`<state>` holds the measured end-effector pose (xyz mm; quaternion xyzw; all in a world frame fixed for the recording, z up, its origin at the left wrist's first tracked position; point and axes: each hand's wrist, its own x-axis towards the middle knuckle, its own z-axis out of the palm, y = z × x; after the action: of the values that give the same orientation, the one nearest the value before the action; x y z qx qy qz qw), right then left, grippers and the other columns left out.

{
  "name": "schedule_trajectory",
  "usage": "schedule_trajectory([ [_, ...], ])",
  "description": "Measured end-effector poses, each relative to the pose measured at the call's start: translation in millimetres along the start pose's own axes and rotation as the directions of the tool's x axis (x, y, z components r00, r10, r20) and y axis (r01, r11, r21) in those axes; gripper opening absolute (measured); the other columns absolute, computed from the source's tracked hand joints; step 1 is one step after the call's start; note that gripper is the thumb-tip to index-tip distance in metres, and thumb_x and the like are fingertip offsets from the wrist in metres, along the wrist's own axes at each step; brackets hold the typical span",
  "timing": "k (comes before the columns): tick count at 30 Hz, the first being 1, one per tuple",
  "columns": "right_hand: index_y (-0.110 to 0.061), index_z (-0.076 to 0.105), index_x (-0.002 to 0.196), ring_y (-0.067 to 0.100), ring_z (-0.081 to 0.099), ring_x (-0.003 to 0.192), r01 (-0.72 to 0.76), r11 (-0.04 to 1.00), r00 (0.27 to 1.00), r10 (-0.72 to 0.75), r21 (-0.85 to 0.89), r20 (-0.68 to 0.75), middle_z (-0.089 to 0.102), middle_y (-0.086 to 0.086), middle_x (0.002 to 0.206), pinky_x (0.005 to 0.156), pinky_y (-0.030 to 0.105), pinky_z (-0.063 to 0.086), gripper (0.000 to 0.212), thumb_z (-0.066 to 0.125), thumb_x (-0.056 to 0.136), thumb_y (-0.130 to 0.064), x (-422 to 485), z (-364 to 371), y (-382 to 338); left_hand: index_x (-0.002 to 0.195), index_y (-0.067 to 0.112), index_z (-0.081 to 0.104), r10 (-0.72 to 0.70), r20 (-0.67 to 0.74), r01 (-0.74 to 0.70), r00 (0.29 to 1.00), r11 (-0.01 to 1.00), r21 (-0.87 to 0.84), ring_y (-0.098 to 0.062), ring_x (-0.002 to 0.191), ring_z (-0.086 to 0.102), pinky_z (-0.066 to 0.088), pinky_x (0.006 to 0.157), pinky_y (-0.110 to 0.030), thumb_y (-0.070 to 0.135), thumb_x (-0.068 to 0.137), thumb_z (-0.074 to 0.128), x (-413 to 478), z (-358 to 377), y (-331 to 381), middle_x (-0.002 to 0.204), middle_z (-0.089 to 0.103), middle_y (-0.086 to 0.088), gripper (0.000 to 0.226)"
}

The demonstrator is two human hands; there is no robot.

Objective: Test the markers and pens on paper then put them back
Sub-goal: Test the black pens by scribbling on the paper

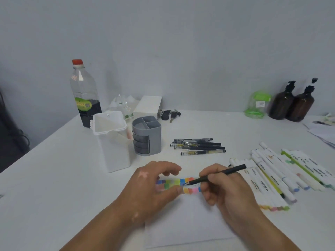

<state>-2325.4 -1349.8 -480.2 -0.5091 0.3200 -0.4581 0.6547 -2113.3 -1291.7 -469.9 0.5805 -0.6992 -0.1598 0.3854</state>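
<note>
Evidently, marker swatches already fill the paper [188, 220], pinned by the flat, empty left hand [154, 185]; a black pen [217, 175], pinched in the right hand [223, 187], is being tested; both holders [146, 135] remain unfilled.

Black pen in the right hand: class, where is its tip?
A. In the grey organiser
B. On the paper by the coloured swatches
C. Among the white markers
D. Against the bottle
B: the right hand holds the black pen with its tip at the coloured swatches on the paper.
</note>
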Motion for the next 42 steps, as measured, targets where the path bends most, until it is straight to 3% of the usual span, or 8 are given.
schedule_trajectory([
  [6, -0.016, 0.077, 0.091, 0.020, 0.054, 0.051, 0.064, 0.982, 0.996, -0.051, -0.178, 0.074, 0.063, 0.011, 0.062, 0.043, 0.026, 0.041, 0.029, 0.078, 0.069, -0.036, -5, 6, 10, 0.107, 0.037, 0.075, 0.126, 0.095, -0.135, 0.987, 0.987, 0.089, -0.004, 0.081, 0.061, 0.046, 0.073, -0.016, 0.043, 0.089, 0.068, 0, 5, 3, 0.081, 0.066, 0.024, 0.020],
  [9, -0.026, 0.076, 0.098, 0.019, 0.051, 0.051, 0.023, 0.984, 1.000, -0.019, -0.177, 0.021, 0.060, 0.011, 0.061, 0.041, 0.027, 0.039, 0.033, 0.084, 0.067, -0.033, -5, 0, 9, 0.094, 0.046, 0.072, -0.037, 0.059, 0.037, 0.998, 0.999, 0.013, -0.004, 0.075, 0.062, 0.048, 0.066, -0.015, 0.038, 0.091, 0.067, -1, 0, -7, 0.080, 0.071, 0.023, 0.011],
  [13, -0.021, 0.073, 0.102, 0.020, 0.055, 0.052, -0.014, 0.965, 0.999, 0.002, -0.262, -0.044, 0.064, 0.009, 0.064, 0.045, 0.030, 0.043, 0.025, 0.082, 0.080, -0.012, -12, 0, 1, 0.089, 0.030, 0.075, -0.275, -0.067, 0.265, 0.959, 0.956, -0.129, -0.006, 0.063, 0.062, 0.057, 0.071, -0.034, 0.020, 0.096, 0.066, -18, -13, -9, 0.077, 0.076, 0.009, 0.015],
  [18, -0.028, 0.073, 0.089, 0.007, 0.061, 0.058, 0.139, 0.729, 0.990, -0.089, -0.671, 0.108, 0.071, -0.007, 0.070, 0.059, 0.023, 0.051, 0.018, 0.081, 0.082, -0.013, -45, 21, -14, 0.091, 0.028, 0.075, -0.332, -0.199, 0.297, 0.922, 0.937, -0.185, -0.006, 0.060, 0.062, 0.048, 0.059, -0.015, 0.021, 0.095, 0.067, -94, -58, 10, 0.078, 0.077, 0.007, 0.012],
  [22, -0.040, 0.069, 0.085, 0.003, 0.065, 0.070, 0.340, 0.540, 0.933, -0.092, -0.770, 0.347, 0.070, -0.024, 0.082, 0.067, 0.009, 0.048, 0.018, 0.079, 0.082, -0.026, -109, 66, -14, 0.097, 0.026, 0.077, -0.396, -0.293, 0.317, 0.870, 0.906, -0.280, -0.008, 0.060, 0.059, 0.050, 0.061, -0.015, 0.024, 0.094, 0.068, -213, -95, 15, 0.081, 0.077, -0.003, 0.010],
  [29, -0.034, 0.073, 0.093, 0.007, 0.066, 0.069, 0.481, 0.605, 0.769, 0.057, -0.635, 0.637, 0.071, -0.020, 0.084, 0.064, 0.010, 0.047, 0.014, 0.077, 0.082, -0.025, -216, 130, 44, 0.108, 0.003, 0.073, -0.798, -0.121, 0.558, 0.590, 0.512, -0.653, -0.021, 0.063, 0.050, 0.043, 0.060, -0.027, 0.019, 0.088, 0.064, -448, -101, -26, 0.083, 0.066, -0.020, 0.027],
  [37, -0.033, 0.070, 0.089, -0.003, 0.060, 0.064, 0.327, 0.560, 0.735, 0.355, -0.761, 0.577, 0.066, -0.011, 0.066, 0.068, 0.015, 0.046, 0.012, 0.075, 0.084, -0.022, -243, 145, 162, 0.090, 0.001, 0.076, -0.997, 0.058, 0.826, 0.048, 0.007, -0.564, -0.018, 0.052, 0.047, 0.033, 0.053, -0.027, 0.014, 0.093, 0.064, -533, -6, -84, 0.083, 0.076, -0.017, 0.018],
  [42, -0.037, 0.067, 0.077, 0.001, 0.058, 0.065, 0.211, 0.526, 0.755, 0.447, -0.824, 0.479, 0.065, -0.011, 0.063, 0.068, 0.019, 0.047, 0.021, 0.072, 0.084, -0.018, -246, 118, 207, 0.093, 0.000, 0.070, -0.983, 0.158, 0.916, -0.091, -0.145, -0.374, -0.017, 0.052, 0.049, 0.030, 0.045, -0.022, 0.020, 0.095, 0.061, -527, 48, -131, 0.076, 0.077, -0.009, 0.021],
])
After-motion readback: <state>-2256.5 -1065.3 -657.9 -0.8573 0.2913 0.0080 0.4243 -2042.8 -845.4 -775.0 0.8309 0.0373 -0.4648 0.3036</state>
